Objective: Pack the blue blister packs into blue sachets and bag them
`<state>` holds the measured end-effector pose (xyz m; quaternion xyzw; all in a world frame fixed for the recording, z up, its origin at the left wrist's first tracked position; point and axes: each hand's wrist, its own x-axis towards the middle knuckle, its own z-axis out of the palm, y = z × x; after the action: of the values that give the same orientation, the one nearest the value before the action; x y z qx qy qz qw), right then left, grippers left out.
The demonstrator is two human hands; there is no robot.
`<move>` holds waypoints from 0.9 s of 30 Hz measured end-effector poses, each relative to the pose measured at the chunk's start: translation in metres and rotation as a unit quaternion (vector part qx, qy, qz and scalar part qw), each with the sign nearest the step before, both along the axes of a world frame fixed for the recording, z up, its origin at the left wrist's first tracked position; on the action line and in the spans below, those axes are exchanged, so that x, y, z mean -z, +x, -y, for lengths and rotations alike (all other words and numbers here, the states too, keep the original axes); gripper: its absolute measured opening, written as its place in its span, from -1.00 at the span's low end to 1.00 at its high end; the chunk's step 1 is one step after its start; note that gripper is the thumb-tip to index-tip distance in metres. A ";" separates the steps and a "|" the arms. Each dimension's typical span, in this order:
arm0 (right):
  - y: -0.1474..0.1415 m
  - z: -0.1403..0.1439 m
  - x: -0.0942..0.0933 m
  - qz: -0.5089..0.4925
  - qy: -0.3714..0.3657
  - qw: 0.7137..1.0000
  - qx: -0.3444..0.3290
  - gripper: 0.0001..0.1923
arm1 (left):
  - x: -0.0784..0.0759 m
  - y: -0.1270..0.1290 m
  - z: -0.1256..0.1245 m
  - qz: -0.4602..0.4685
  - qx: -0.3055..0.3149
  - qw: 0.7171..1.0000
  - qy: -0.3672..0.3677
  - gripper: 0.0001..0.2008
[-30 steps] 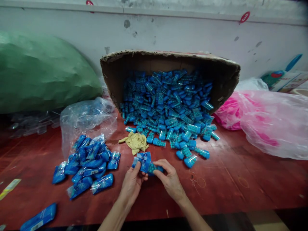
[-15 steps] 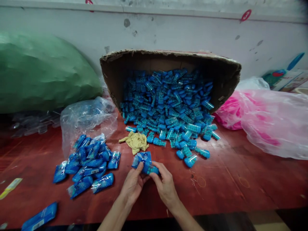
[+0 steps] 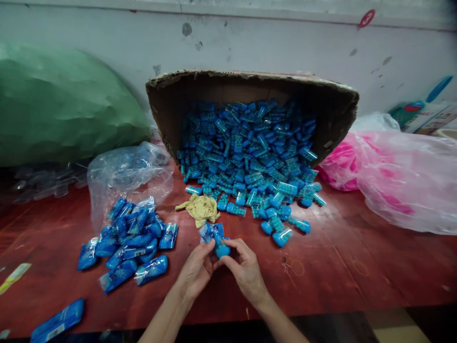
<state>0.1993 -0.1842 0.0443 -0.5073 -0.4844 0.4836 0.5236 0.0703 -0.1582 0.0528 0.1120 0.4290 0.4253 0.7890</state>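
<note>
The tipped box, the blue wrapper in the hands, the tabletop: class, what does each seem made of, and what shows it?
Tipped box: brown corrugated cardboard, matte, with a frayed rim. Blue wrapper: probably thin glossy plastic film, crinkled and glinting. Tabletop: apparently wood with a worn reddish coat, scuffed and ring-marked.

Bare forearms — no sleeves, no gloves

A tipped carton (image 3: 332, 112) at the surface's (image 3: 357, 281) back edge spills capsules (image 3: 246, 157) forward; sealed packets (image 3: 132, 238) lie left of a cloth (image 3: 200, 209), bags (image 3: 403, 181) toward the right edge.
</note>
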 end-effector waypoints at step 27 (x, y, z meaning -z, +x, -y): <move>0.019 -0.018 -0.014 -0.199 -0.112 0.949 -0.217 -0.35 | -0.007 -0.002 -0.004 0.092 0.135 0.987 -0.008 -0.81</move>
<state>0.2183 -0.1667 0.0583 -0.3387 -0.4112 0.7280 0.4314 0.0680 -0.1541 0.0596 0.1233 0.3392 0.3199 0.8760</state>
